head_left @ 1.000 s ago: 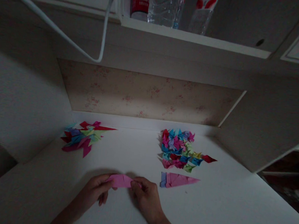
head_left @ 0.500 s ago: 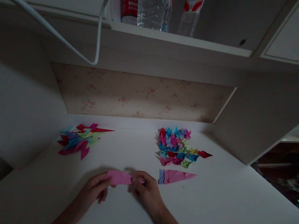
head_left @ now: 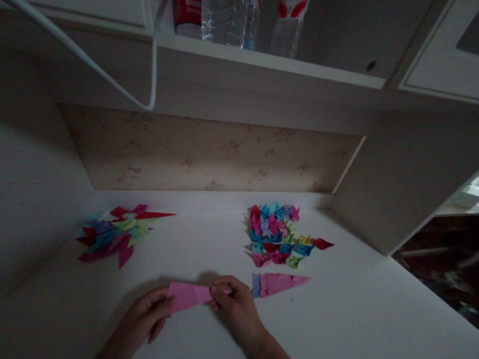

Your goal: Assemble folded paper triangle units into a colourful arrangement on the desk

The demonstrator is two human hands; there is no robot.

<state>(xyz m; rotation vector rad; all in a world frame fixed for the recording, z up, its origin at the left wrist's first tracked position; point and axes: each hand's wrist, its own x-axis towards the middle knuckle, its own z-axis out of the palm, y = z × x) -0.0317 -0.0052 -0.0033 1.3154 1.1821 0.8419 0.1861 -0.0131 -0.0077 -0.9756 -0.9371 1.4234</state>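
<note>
A pink folded paper (head_left: pixel 189 297) is stretched between my two hands, low over the white tabletop. Its wide left end is pinched by my left hand (head_left: pixel 148 313), thumb on top and fingers beneath. My right hand (head_left: pixel 232 300) grips the narrow right end, and its fingers cover the tip. Just right of that hand lies a pointed pink paper piece (head_left: pixel 283 284) with a bluish-purple strip at its wide end. Behind it sits a cluster of small folded paper pieces (head_left: pixel 274 237) in many colours.
A heap of flat folded papers (head_left: pixel 119 233) lies at the back left of the white table (head_left: pixel 356 321). Overhead, a shelf (head_left: pixel 273 63) holds clear bottles (head_left: pixel 225 12) and a red container (head_left: pixel 189 4). A white cable or arm (head_left: pixel 87 57) hangs at upper left.
The pink paper's left end now looks wider and flares out, with my left hand slightly lower. The right hand keeps its pinch. The whole view has shifted a little.
</note>
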